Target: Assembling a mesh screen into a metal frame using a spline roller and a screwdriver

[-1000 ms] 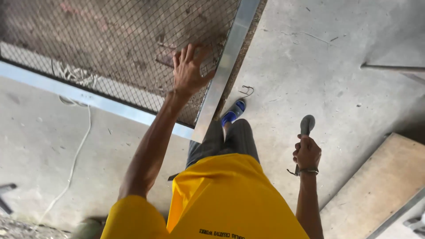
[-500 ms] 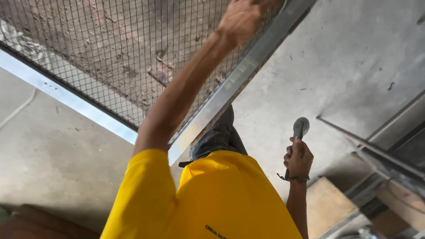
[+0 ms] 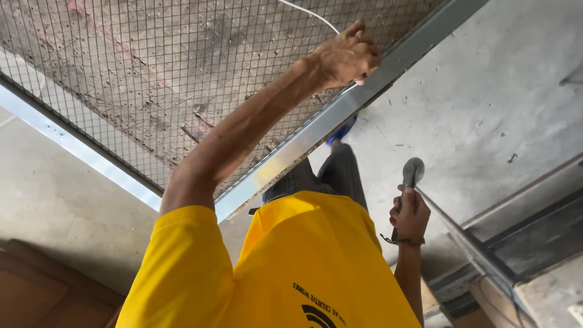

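A person's left hand [image 3: 344, 58] is gripping a mesh frame [image 3: 316, 130], fingers curled, while the right hand [image 3: 410, 214] is clutching a roller tool [image 3: 413, 171].

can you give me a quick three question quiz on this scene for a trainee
1. True or false: the left hand grips the metal frame of the wire mesh panel.
2. What does the right hand hold? A) hammer B) small roller tool C) drill
3. The person's shirt is coloured ____.

Key: 1 true; 2 B; 3 yellow.
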